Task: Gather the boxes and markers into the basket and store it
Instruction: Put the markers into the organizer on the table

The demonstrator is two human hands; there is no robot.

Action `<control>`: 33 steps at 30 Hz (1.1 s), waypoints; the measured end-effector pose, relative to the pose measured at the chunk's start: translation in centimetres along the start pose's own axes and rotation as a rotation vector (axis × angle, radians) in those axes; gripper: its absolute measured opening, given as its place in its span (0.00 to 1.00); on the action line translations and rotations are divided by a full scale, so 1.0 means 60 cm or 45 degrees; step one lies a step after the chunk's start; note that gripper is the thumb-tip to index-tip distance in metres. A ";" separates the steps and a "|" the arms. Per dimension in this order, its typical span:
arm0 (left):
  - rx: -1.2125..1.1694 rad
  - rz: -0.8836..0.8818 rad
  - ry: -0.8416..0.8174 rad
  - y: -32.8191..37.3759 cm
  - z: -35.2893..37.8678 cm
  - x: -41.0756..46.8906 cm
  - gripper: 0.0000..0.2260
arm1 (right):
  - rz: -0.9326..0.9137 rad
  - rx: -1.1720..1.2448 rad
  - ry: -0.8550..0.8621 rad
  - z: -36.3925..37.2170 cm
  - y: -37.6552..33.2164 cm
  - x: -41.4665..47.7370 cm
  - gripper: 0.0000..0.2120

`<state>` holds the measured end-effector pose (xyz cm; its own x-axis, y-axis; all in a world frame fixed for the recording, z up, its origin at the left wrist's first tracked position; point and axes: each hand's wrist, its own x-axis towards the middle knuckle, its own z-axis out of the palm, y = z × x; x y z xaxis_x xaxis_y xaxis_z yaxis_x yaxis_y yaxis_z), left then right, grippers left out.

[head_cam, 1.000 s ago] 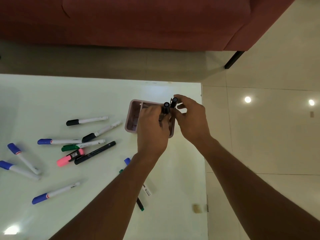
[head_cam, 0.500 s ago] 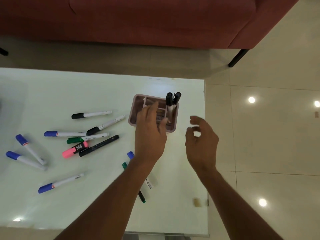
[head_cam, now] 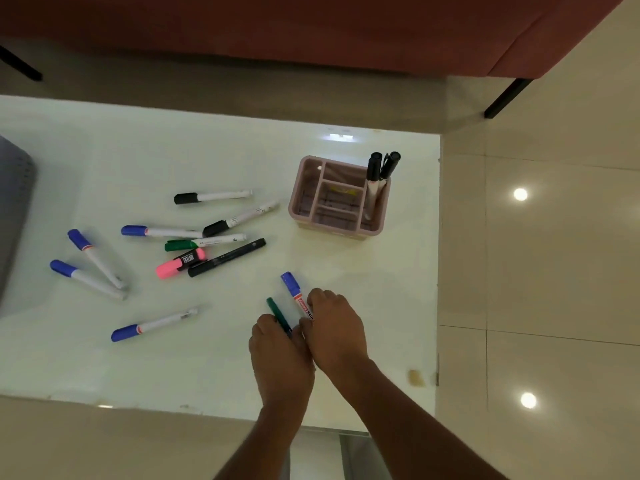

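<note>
A pink divided basket (head_cam: 303, 195) stands on the white table (head_cam: 138, 161) at the right, with two black-capped markers (head_cam: 379, 171) upright in its right compartment. Near the table's front, my left hand (head_cam: 280, 355) curls its fingers on a green marker (head_cam: 275, 311). Beside it my right hand (head_cam: 334, 329) curls over a blue-capped marker (head_cam: 292, 285) with a red label. Both markers still lie on the table. Several more markers lie loose to the left, among them a pink highlighter (head_cam: 180, 263) and a black pen (head_cam: 227, 257).
A grey object (head_cam: 14, 202) sits at the table's left edge. A red sofa (head_cam: 277, 26) with black legs stands beyond the table. Tiled floor lies to the right. A small tan bit (head_cam: 416, 377) lies near the table's right front corner.
Both hands let go of the two black markers in the basket and drew back toward me. They now rest on the green and blue markers near the front edge.
</note>
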<state>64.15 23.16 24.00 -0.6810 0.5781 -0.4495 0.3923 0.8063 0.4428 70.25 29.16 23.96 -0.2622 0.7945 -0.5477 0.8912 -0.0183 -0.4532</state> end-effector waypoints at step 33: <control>-0.328 0.781 -0.135 0.246 -0.004 0.084 0.10 | -0.155 0.659 0.781 -0.206 0.056 0.080 0.11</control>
<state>66.34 37.92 28.46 -0.3120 0.9417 -0.1257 0.5195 0.2799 0.8073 76.54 40.42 28.48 0.0367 0.9976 -0.0585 0.5460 -0.0691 -0.8350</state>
